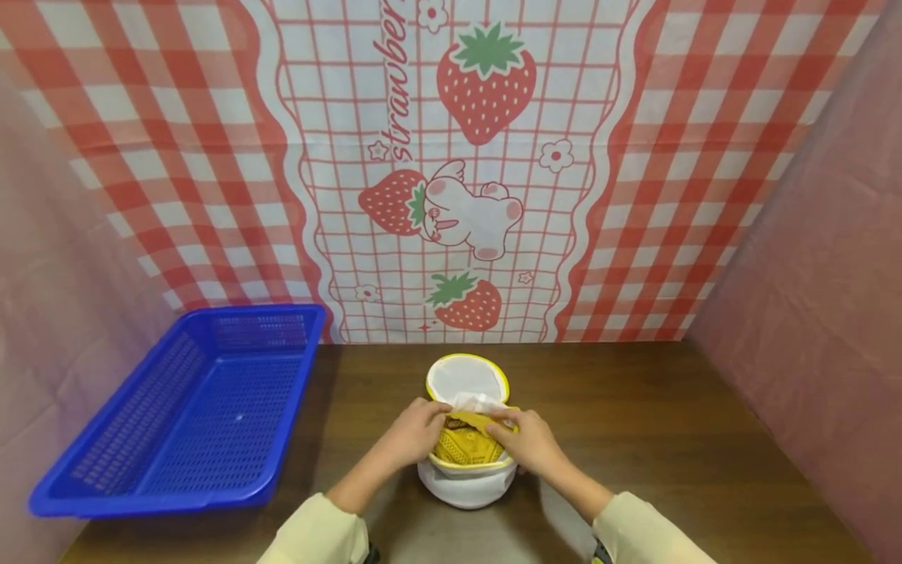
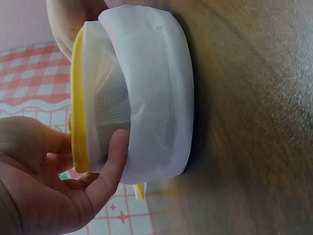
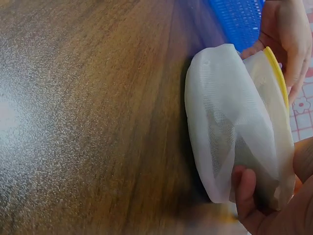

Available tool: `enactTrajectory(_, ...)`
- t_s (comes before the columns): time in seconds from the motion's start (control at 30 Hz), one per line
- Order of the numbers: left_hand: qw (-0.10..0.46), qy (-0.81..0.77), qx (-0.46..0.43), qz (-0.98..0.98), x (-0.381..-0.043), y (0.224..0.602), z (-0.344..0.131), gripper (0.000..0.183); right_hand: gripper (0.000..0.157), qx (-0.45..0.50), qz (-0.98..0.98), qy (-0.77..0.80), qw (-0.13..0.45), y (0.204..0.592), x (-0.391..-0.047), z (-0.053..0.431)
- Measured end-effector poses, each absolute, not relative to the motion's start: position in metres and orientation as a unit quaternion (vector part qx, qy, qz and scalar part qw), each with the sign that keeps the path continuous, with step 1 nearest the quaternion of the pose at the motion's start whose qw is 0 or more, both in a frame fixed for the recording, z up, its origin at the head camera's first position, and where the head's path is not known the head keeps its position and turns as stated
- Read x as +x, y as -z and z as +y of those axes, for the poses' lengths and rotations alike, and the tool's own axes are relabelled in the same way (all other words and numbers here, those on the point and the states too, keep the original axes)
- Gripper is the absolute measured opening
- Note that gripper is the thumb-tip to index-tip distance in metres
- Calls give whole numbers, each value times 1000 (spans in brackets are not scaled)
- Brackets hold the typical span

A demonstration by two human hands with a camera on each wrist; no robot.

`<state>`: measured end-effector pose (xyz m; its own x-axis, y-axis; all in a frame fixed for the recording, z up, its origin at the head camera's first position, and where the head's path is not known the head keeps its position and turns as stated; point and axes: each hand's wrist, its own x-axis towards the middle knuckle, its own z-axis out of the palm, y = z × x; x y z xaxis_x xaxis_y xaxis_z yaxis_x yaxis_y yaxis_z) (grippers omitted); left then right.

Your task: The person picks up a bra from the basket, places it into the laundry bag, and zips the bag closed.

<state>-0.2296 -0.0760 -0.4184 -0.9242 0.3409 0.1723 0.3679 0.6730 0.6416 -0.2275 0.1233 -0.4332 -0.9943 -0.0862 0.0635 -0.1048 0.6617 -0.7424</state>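
A round white mesh laundry bag (image 1: 467, 489) with a yellow zip edge stands on the table, its round lid (image 1: 467, 379) folded back behind it. Inside lies a yellow lacy garment (image 1: 467, 448), its far edge raised near the fingertips. My left hand (image 1: 414, 429) grips the bag's left side; in the left wrist view its thumb (image 2: 116, 152) presses the mesh from outside, other fingers behind the zip edge. At the opposite side my right hand (image 1: 530, 443) holds the bag, fingers over the opening and thumb (image 3: 245, 188) against the outer wall. The garment's lower part is hidden in the bag.
A blue plastic basket (image 1: 292, 407) with perforated walls stands to the left on the brown wooden table (image 1: 655, 439). Behind the table hangs a red checked cloth (image 1: 662, 188) with strawberry prints. Pinkish cloth panels (image 1: 810, 329) close off both sides.
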Motion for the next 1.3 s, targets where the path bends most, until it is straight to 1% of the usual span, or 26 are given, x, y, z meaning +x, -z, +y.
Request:
enactTrajectory(0.07,20,363,-188,-912,-230,420,-76,30,28,53,-911,-408,7,435,-229,123)
enactTrajectory(0.13,13,381,-173,-908,-231,420,-76,31,27,63,-917,-393,17,436,-230,123)
enactTrajectory(0.3,-27,425,-122,-896,-233,417,-79,37,24,91,-934,-342,52,438,-230,122)
enactTrajectory(0.37,-36,430,-109,-896,-235,413,-80,38,24,94,-936,-335,55,438,-229,121)
enactTrajectory(0.47,-40,430,-92,-897,-238,408,-80,36,25,93,-939,-327,58,437,-227,121)
enactTrajectory(0.63,-24,431,-68,-899,-244,400,-81,36,25,97,-942,-317,61,435,-226,120)
enactTrajectory(0.7,-13,427,-71,-902,-244,401,-80,35,25,97,-942,-314,61,435,-226,120)
enactTrajectory(0.9,11,388,-121,-914,-238,412,-75,17,26,99,-941,-317,61,436,-227,121)
enactTrajectory(1.0,1,379,-131,-916,-236,415,-72,18,26,94,-940,-324,46,435,-228,121)
enactTrajectory(1.2,-21,349,-118,-929,-233,417,-68,25,24,59,-914,-400,-21,428,-229,125)
enactTrajectory(1.3,-15,345,-109,-932,-234,418,-68,25,24,47,-906,-420,-27,425,-229,128)
